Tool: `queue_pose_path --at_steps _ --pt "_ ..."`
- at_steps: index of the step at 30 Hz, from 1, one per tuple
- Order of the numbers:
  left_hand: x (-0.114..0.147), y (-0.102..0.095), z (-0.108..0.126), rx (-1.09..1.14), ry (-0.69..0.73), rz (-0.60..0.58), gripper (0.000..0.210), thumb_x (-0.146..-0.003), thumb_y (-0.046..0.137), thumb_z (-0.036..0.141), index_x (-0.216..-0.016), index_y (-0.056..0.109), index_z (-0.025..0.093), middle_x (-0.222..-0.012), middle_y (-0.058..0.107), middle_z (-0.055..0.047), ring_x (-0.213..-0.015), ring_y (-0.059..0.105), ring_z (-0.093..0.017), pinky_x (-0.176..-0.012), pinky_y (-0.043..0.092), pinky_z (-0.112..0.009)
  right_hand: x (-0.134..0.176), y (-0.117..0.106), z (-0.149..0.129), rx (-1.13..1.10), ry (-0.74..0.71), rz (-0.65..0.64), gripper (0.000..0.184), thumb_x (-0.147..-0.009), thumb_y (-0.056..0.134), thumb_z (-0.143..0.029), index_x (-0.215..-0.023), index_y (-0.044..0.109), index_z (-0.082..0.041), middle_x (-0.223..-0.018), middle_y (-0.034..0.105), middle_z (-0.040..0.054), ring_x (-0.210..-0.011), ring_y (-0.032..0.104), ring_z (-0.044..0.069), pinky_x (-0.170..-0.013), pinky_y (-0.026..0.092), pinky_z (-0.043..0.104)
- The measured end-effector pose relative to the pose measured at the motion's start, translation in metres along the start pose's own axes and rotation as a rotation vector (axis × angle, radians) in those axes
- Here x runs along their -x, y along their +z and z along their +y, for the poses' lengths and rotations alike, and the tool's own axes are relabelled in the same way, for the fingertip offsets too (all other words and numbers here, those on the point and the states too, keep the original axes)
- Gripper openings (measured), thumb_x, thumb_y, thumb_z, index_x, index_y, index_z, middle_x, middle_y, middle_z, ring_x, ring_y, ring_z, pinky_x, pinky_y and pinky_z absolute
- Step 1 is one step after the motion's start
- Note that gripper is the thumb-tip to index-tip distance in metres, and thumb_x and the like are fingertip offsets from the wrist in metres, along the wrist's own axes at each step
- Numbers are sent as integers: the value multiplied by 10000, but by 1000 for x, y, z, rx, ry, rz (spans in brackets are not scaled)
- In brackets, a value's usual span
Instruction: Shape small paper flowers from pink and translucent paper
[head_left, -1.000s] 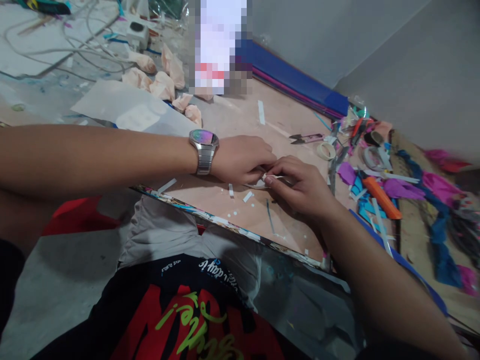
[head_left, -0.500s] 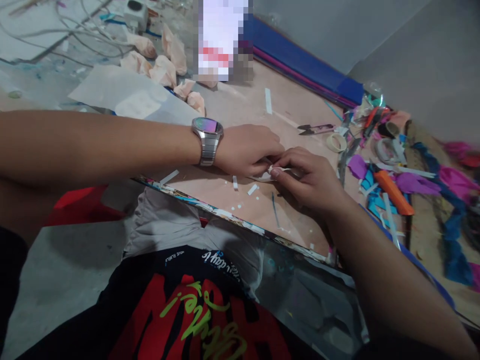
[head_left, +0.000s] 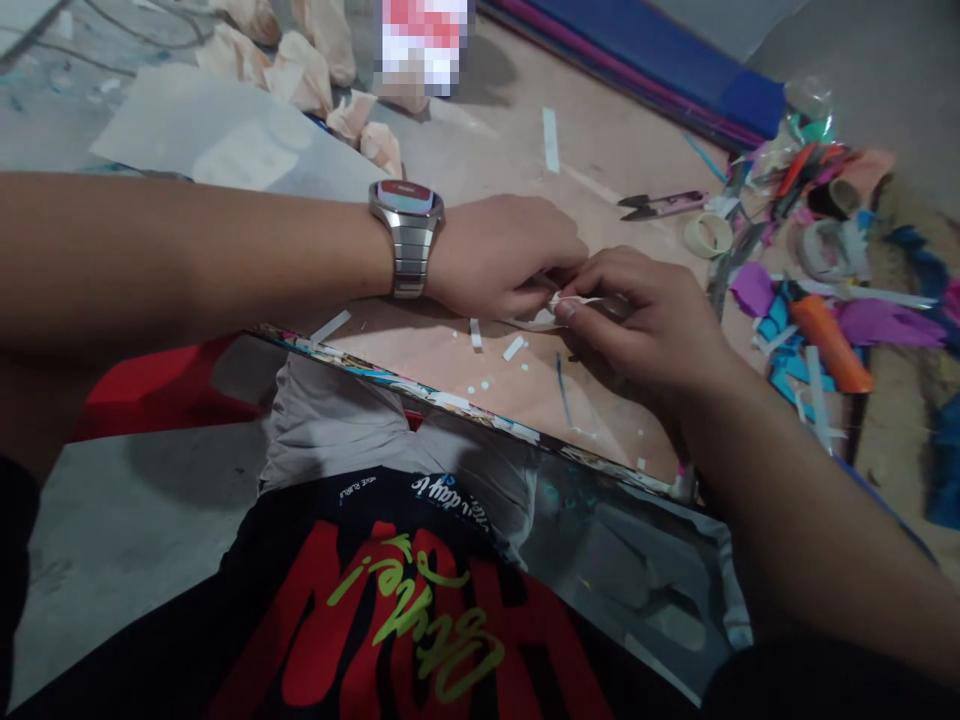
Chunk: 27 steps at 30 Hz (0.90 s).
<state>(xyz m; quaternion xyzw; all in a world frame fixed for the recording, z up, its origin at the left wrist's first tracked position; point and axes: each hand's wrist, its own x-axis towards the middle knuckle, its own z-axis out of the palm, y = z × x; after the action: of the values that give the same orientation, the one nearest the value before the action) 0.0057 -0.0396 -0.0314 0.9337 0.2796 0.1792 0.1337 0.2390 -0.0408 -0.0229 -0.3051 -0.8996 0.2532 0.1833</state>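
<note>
Fingertip to fingertip over the table, my hands work on a small piece of thin whitish paper (head_left: 556,299) that looks crumpled or twisted. My right hand (head_left: 641,310) pinches it between thumb and index finger. Wearing a metal watch (head_left: 410,240), my left hand (head_left: 504,255) is closed at the paper's other side; its fingertips are mostly hidden behind the hand. Just below lie white paper strips (head_left: 513,348), tiny white bits and a thin dark blue strip (head_left: 563,390).
Pink-handled thread snips (head_left: 664,204) and a tape roll (head_left: 708,235) lie right of my hands. Farther right is a heap of coloured paper scraps with an orange roll (head_left: 832,340). Peach wrapped bundles (head_left: 298,72) and a pale sheet (head_left: 232,130) lie upper left. Blue folded material (head_left: 675,65) lines the back.
The view has shifted, so the table and its things sit higher and those on the right lie farther right. Both hands keep nearly the same pose around the paper.
</note>
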Motion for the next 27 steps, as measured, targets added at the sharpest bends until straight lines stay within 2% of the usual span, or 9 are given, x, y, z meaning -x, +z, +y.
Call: queue_pose_path --at_steps 13,27 --pt "-1 3 -3 9 -20 29 181 -902 587 299 -933 735 200 -913 747 -75 -909 682 -234 -798 446 -342 -2 -1 1 8 -8 -5 214 -978 673 -445 -878 702 -259 -883 739 52 -853 661 252 -797 491 419" --pt "-1 3 -4 54 -20 14 162 -897 593 278 -916 737 207 -923 726 -79 -927 656 -226 -839 444 -345 -1 -1 -3 33 -32 13 205 -998 650 -438 -867 700 -288 -864 745 57 -855 672 278 -804 515 464"
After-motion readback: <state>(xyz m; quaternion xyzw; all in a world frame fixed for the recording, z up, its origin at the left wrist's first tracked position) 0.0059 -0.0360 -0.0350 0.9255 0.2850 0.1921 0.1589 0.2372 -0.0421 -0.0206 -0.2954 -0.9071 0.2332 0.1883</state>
